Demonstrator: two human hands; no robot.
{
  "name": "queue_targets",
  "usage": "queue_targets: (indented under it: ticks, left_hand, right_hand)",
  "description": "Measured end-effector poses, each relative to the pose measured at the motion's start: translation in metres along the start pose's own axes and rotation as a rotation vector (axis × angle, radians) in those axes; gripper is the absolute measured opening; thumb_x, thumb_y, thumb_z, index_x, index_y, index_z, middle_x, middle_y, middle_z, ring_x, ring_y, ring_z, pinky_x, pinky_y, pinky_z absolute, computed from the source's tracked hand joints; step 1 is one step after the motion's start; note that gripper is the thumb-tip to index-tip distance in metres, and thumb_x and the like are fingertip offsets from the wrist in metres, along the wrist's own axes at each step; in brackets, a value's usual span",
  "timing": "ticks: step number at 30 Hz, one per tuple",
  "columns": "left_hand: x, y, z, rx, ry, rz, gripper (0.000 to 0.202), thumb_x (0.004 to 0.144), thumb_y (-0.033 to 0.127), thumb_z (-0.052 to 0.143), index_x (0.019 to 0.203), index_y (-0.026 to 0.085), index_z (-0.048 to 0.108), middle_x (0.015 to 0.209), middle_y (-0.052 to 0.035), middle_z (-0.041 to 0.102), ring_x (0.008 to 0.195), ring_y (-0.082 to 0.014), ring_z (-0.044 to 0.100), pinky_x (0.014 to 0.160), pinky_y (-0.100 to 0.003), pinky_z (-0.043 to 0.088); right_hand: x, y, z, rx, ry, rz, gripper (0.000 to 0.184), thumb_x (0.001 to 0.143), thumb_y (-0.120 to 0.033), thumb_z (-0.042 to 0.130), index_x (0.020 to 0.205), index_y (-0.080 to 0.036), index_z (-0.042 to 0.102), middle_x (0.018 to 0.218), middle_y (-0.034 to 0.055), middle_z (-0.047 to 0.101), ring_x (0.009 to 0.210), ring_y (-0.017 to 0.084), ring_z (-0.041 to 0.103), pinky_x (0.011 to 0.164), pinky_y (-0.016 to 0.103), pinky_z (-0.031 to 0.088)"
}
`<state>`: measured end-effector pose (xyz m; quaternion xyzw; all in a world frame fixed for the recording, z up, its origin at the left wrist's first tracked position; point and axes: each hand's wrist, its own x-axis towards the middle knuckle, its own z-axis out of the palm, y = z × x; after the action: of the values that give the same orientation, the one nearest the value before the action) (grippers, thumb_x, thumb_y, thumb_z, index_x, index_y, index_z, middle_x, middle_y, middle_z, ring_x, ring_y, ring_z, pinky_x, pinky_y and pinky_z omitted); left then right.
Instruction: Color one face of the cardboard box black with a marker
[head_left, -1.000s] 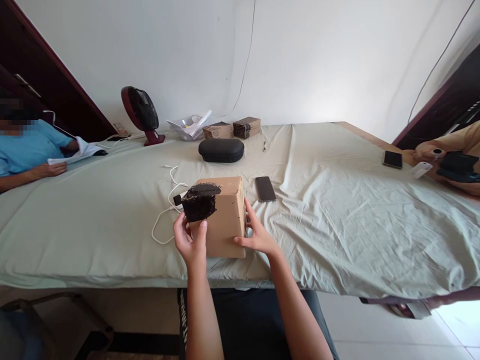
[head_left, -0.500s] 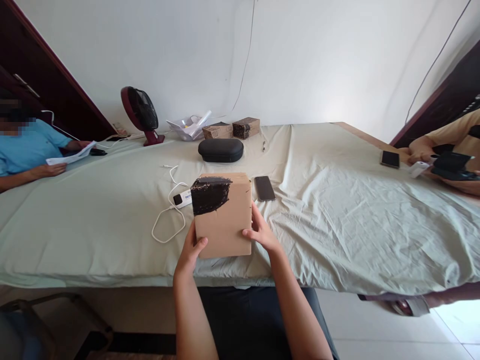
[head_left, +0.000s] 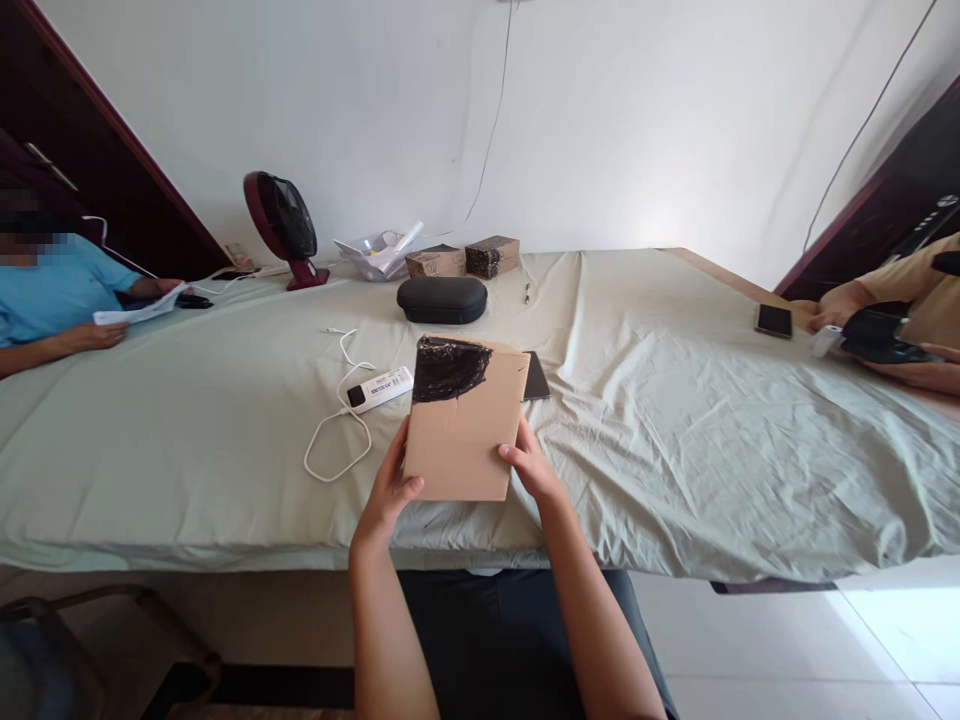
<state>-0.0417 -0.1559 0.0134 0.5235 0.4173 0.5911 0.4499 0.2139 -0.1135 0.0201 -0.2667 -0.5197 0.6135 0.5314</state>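
Note:
Between my two hands is a brown cardboard box (head_left: pixel 463 450), tilted a little, with a scribbled black patch over its upper left corner. My left hand (head_left: pixel 390 485) grips its lower left side, the thumb on the front face. On the right side, my right hand (head_left: pixel 531 462) is closed around the edge with its thumb on the front too. The fingers behind the box are hidden. Left of the box lies a white power bank or adapter-like device (head_left: pixel 380 389) with a white cable (head_left: pixel 306 463). A dark phone (head_left: pixel 537 378) is partly covered by the box.
A pale green cloth (head_left: pixel 187 440) covers the table. Behind the box are a black hard case (head_left: pixel 442 300), two small cartons (head_left: pixel 492 257), a clear plastic basket (head_left: pixel 373 260) and a fan (head_left: pixel 285 225). One person (head_left: pixel 60 300) holds papers at left; another person's arm (head_left: pixel 892 285) is at right.
Both hands have shifted the box slightly to the right and turned it, so it now covers part of the phone and more of the white device shows.

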Motion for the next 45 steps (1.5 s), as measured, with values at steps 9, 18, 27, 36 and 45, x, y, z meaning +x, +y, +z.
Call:
queue_targets:
  ticks: [9,18,27,36,45]
  left_hand:
    - [-0.002,0.002,0.001,-0.017,0.016,0.003,0.103,0.073,0.055,0.094,0.163,0.025,0.055,0.164,-0.0190,0.057,0.148,-0.0428,0.058,0.112,-0.047,0.059]
    - [0.000,-0.004,0.000,0.007,-0.014,-0.006,0.099,0.078,0.055,0.090,0.164,0.025,0.051,0.163,-0.0193,0.057,0.148,-0.0423,0.058,0.108,-0.046,0.060]
    - [-0.001,-0.012,-0.006,-0.047,0.015,0.010,0.093,0.080,0.047,0.088,0.160,0.031,0.044,0.169,-0.0135,0.049,0.159,-0.0408,0.044,0.123,-0.051,0.049]
    - [0.065,-0.031,0.001,0.016,-0.146,0.002,0.124,0.076,0.042,0.092,0.173,0.032,0.015,0.177,-0.0167,0.034,0.163,-0.0400,0.038,0.130,-0.054,0.040]
    - [0.086,-0.066,0.003,-0.119,-0.166,-0.099,0.109,0.057,0.041,0.102,0.152,0.025,0.051,0.152,-0.0188,0.064,0.143,-0.0406,0.060,0.118,-0.053,0.052]
  right_hand:
    - [-0.003,-0.002,0.004,0.059,0.019,-0.018,0.092,0.082,-0.058,0.084,0.164,-0.038,0.048,0.161,0.0057,0.058,0.147,0.036,0.055,0.126,0.051,0.043]
    - [0.002,0.002,-0.004,0.063,0.027,0.010,0.079,0.088,-0.052,0.080,0.162,-0.038,0.053,0.163,0.0029,0.058,0.156,0.035,0.047,0.129,0.050,0.041]
    - [0.027,-0.026,-0.020,-0.137,-0.309,0.099,0.102,0.094,-0.054,0.080,0.175,-0.048,0.020,0.182,-0.0020,0.028,0.159,0.035,0.041,0.132,0.056,0.035]
    - [0.059,0.026,-0.059,-0.310,-0.242,-0.077,0.120,0.083,-0.066,0.087,0.177,-0.043,0.016,0.184,0.0047,0.022,0.167,0.039,0.029,0.131,0.059,0.037]
    - [0.060,0.039,-0.076,-0.366,-0.087,-0.192,0.111,0.088,-0.069,0.082,0.177,-0.040,0.023,0.184,0.0060,0.022,0.169,0.038,0.025,0.136,0.061,0.028]
